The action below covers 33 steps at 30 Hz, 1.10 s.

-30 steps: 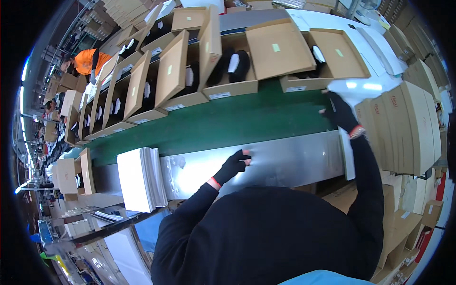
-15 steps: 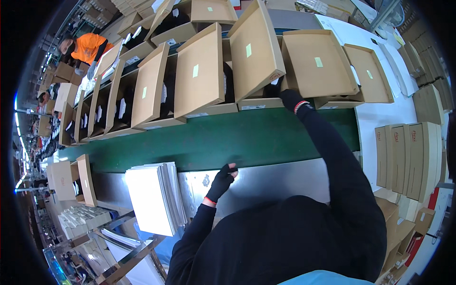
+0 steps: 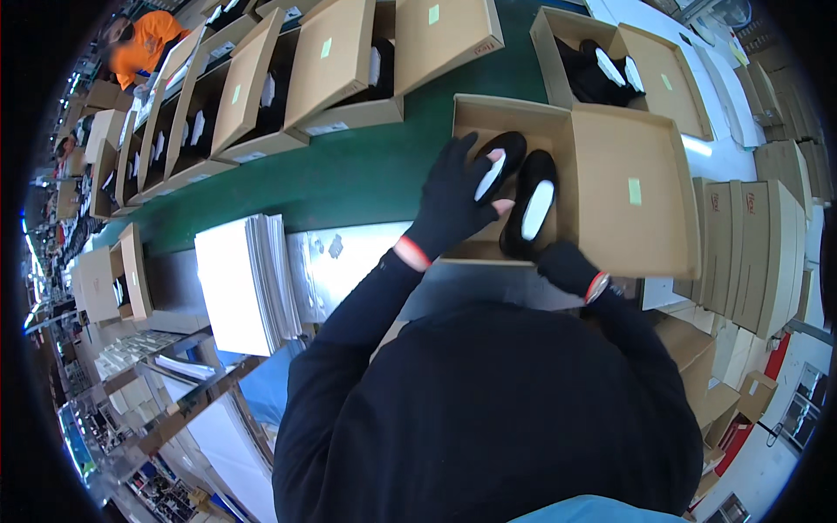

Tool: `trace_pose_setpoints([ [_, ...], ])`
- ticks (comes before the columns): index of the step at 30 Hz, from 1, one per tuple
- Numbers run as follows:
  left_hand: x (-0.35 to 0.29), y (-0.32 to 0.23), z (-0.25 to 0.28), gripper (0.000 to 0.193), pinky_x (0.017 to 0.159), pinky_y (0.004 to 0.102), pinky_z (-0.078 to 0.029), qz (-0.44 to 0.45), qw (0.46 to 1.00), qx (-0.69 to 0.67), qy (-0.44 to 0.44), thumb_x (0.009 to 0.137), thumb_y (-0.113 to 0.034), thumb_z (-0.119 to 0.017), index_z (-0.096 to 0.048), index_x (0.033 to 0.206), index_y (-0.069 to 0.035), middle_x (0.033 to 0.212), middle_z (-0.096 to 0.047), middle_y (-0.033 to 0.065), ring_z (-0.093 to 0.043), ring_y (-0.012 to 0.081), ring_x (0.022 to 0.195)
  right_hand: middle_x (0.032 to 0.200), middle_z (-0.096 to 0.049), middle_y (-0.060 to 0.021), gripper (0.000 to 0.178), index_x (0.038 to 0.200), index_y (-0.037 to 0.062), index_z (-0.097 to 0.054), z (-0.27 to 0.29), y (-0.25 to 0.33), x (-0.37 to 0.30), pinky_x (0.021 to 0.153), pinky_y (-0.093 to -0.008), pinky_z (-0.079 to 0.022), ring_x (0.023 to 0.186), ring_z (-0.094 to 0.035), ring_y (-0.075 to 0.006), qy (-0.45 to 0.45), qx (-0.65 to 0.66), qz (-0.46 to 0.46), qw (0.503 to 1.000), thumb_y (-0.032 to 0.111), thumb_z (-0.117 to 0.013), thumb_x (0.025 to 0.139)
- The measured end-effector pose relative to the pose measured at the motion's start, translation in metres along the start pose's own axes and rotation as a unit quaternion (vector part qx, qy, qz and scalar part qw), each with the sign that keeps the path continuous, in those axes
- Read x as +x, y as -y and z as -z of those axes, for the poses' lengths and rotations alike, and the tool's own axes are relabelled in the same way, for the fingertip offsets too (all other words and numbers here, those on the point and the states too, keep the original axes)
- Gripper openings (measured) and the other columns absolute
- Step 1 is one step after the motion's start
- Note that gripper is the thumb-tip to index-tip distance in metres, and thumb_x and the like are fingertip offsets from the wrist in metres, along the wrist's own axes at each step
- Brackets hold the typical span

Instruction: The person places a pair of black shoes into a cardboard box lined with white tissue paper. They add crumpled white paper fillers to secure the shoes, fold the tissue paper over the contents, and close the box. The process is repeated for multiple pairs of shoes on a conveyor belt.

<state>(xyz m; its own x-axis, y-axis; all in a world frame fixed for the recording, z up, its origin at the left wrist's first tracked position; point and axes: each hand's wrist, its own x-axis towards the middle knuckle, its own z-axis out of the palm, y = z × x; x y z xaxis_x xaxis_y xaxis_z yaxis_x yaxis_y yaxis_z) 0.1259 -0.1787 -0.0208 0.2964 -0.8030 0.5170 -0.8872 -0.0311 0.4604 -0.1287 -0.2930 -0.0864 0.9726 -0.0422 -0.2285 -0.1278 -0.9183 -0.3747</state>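
In front of me an open shoe box (image 3: 514, 112) stands across the green belt and the metal ledge, its lid (image 3: 602, 183) folded back to the right. Inside lie two black shoes, the left one (image 3: 508, 153) and the right one (image 3: 534, 209), each with white paper showing in its opening. Over the left shoe my left hand (image 3: 449, 196), in a black glove with bare fingertips, has its fingers spread and touches the shoe. My gloved right hand (image 3: 567, 268) is curled at the box's near edge, close to the right shoe's end; its fingertips are partly hidden.
Several shoe boxes with raised lids (image 3: 331, 61) line the far side of the green belt (image 3: 323, 174). Another open box (image 3: 558, 70) holds black shoes. A stack of white paper (image 3: 240, 283) lies left; closed boxes (image 3: 741, 235) stand right. A person in orange (image 3: 153, 39) works far left.
The shoe box has come toward me and its lid has swung open to the right, baring the shoes. My left hand has moved up over them; my right hand has drawn back nearer me.
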Motion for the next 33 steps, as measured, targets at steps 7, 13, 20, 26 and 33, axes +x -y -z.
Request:
trace_pose_setpoints([
  [7,-0.026,-0.009,-0.058,0.047,0.077,0.0473,-0.053,0.050,0.959,0.008,0.280,0.081,-0.017,-0.062,-0.057,0.127,-0.024,0.127,-0.050,0.0189,-0.064,0.0387,0.092,0.083,-0.065,-0.0195,0.022,0.094,0.0045,-0.068,-0.048,0.050,-0.030,0.067,-0.0468,-0.050,0.077,-0.065,-0.0366,-0.004,0.177,-0.103,0.979,0.021,-0.065,0.080],
  [13,-0.045,-0.089,-0.065,0.063,0.078,0.0526,-0.052,0.084,0.945,0.067,0.310,0.067,-0.049,-0.075,-0.056,0.117,-0.015,0.137,-0.034,0.0264,-0.055,0.0456,0.106,0.087,-0.064,-0.0226,0.023,0.096,0.0006,-0.067,-0.060,0.057,-0.028,0.072,-0.0473,-0.051,0.080,-0.064,-0.0380,-0.153,0.363,-0.114,0.912,0.019,-0.062,0.082],
  [20,-0.060,-0.053,-0.055,0.062,0.082,0.0463,-0.052,0.210,0.958,-0.062,0.186,0.063,-0.037,-0.080,-0.058,0.115,-0.012,0.132,-0.044,0.0188,-0.059,0.0370,0.102,0.084,-0.066,-0.0194,0.023,0.094,0.0042,-0.067,-0.065,0.037,-0.031,0.070,-0.0482,-0.050,0.077,-0.064,-0.0351,0.017,0.107,-0.025,0.994,0.022,-0.060,0.081],
  [26,-0.110,-0.046,0.048,0.058,0.083,0.0356,-0.048,0.292,0.914,-0.265,-0.099,0.066,-0.020,-0.082,-0.054,0.115,-0.006,0.112,-0.051,0.0080,-0.056,0.0227,0.098,0.099,-0.065,-0.0207,0.044,0.123,0.0075,-0.060,-0.070,0.025,-0.035,0.085,-0.0455,-0.047,0.092,-0.062,-0.0355,0.001,0.113,0.037,0.993,0.027,-0.058,0.084],
  [33,-0.148,-0.048,0.194,0.042,0.079,0.0297,-0.050,0.418,0.873,-0.216,-0.131,0.078,-0.013,-0.070,-0.057,0.116,0.000,0.101,-0.061,0.0083,-0.060,0.0173,0.093,0.107,-0.065,-0.0199,0.042,0.120,0.0055,-0.061,-0.016,0.010,-0.031,0.089,-0.0438,-0.046,0.100,-0.060,-0.0369,0.070,0.169,0.042,0.982,0.032,-0.060,0.088],
])
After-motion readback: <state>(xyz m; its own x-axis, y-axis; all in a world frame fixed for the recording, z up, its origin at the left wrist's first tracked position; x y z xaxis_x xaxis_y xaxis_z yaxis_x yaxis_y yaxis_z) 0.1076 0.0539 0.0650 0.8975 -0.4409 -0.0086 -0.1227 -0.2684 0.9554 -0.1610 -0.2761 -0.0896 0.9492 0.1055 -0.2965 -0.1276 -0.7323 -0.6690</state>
